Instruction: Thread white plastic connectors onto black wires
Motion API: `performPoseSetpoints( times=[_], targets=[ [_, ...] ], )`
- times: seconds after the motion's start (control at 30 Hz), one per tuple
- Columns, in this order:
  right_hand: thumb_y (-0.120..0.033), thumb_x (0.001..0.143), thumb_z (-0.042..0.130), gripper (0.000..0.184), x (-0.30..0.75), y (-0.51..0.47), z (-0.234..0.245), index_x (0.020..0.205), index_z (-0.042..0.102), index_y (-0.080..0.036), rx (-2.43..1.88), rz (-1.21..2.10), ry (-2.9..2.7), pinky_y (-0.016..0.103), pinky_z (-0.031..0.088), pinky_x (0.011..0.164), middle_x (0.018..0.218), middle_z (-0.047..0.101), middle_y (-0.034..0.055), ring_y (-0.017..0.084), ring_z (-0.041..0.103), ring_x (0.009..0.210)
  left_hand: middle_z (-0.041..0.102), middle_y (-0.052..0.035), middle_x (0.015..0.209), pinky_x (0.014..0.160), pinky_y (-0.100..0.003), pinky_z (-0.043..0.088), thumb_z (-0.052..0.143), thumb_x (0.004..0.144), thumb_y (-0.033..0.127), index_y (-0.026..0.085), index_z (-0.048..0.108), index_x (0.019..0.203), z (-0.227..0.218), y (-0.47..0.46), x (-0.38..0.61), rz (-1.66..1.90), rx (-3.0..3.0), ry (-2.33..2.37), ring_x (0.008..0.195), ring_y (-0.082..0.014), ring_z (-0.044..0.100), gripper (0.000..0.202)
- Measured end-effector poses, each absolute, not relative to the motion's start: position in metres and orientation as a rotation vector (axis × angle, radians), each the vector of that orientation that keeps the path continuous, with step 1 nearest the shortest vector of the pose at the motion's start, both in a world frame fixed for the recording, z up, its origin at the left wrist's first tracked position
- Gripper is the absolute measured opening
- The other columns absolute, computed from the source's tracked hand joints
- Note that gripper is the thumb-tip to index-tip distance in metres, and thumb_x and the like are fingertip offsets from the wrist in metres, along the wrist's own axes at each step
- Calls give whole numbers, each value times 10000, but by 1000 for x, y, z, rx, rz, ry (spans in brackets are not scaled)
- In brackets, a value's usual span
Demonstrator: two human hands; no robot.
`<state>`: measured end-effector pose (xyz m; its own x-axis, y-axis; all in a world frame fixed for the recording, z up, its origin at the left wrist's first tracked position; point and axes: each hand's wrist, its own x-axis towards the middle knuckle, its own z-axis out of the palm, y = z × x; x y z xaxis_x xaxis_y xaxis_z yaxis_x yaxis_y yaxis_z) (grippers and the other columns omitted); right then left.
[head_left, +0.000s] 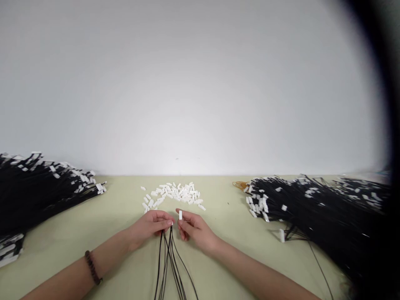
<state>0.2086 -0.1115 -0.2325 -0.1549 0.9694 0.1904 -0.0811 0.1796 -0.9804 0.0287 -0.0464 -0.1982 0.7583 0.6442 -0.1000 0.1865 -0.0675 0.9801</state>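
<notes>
My left hand (158, 222) is closed, pinching the upper ends of several thin black wires (170, 254) that hang down toward the near edge. A bit of white shows at its fingertips where the wires end. Close beside it on the right, my right hand (193, 227) pinches a small white connector housing (180, 215), held upright between thumb and index finger. The housing and the wire ends are apart. Just beyond both hands lies a loose pile of similar white housings (178, 192) on the pale green table (125, 200).
At the left lies a large heap of black cables (37, 196) with white ends. Another cable heap (312, 212) covers the right side, with orange strands (240, 185) at its far corner. A pale wall (200, 91) rises behind the table.
</notes>
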Motion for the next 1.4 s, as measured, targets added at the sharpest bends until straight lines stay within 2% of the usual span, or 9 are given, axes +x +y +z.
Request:
performPoseSetpoints(
  times=[0.1, 0.23, 0.3, 0.53, 0.87, 1.07, 1.4],
  targets=[
    [-348, 770, 537, 512, 209, -113, -234, 1213, 312, -222, -942, 1166, -1353, 224, 371, 491, 699, 481, -29, 68, 455, 490, 510, -25, 712, 584, -213, 279, 554, 728, 413, 132, 587, 959, -198, -45, 28, 404, 1605, 657, 647, -98, 407, 365],
    [-336, 755, 545, 256, 208, -115, -230, 933, 507, -156, -995, 1132, -1367, 193, 296, 443, 621, 462, -29, 55, 406, 462, 513, -31, 727, 596, -209, 296, 564, 721, 413, 127, 598, 928, -198, -43, 27, 375, 1599, 617, 662, -102, 422, 354],
    [-328, 755, 541, 234, 208, -115, -227, 875, 570, -129, -1027, 1116, -1378, 188, 257, 436, 566, 436, -27, 49, 358, 458, 514, -30, 724, 589, -207, 302, 566, 719, 414, 120, 606, 882, -198, -42, 27, 367, 1611, 596, 640, -95, 416, 338],
    [-239, 737, 518, 226, 210, -117, -224, 876, 653, -124, -1142, 1065, -1318, 198, 199, 436, 465, 362, -39, 54, 285, 447, 533, -26, 733, 588, -202, 320, 571, 714, 415, 131, 597, 906, -197, -45, 27, 353, 1640, 585, 634, -92, 434, 344],
    [-216, 720, 507, 205, 205, -119, -215, 800, 681, -143, -1171, 1025, -1354, 202, 227, 465, 471, 375, -29, 63, 291, 469, 558, -27, 726, 580, -204, 331, 568, 695, 458, 132, 617, 865, -197, -48, 29, 329, 1703, 594, 612, -94, 443, 371],
    [-233, 715, 517, 195, 207, -118, -219, 796, 668, -140, -1165, 1032, -1303, 197, 205, 449, 482, 383, -24, 64, 295, 470, 557, -27, 734, 576, -201, 329, 557, 704, 457, 131, 623, 833, -198, -46, 30, 368, 1700, 594, 607, -89, 431, 357],
    [-340, 734, 547, 283, 211, -119, -221, 909, 641, -139, -1076, 1155, -1374, 197, 199, 447, 487, 377, -34, 58, 284, 458, 547, -25, 687, 571, -207, 325, 558, 698, 460, 114, 613, 805, -200, -46, 29, 395, 1697, 599, 592, -95, 437, 367]
  ],
)
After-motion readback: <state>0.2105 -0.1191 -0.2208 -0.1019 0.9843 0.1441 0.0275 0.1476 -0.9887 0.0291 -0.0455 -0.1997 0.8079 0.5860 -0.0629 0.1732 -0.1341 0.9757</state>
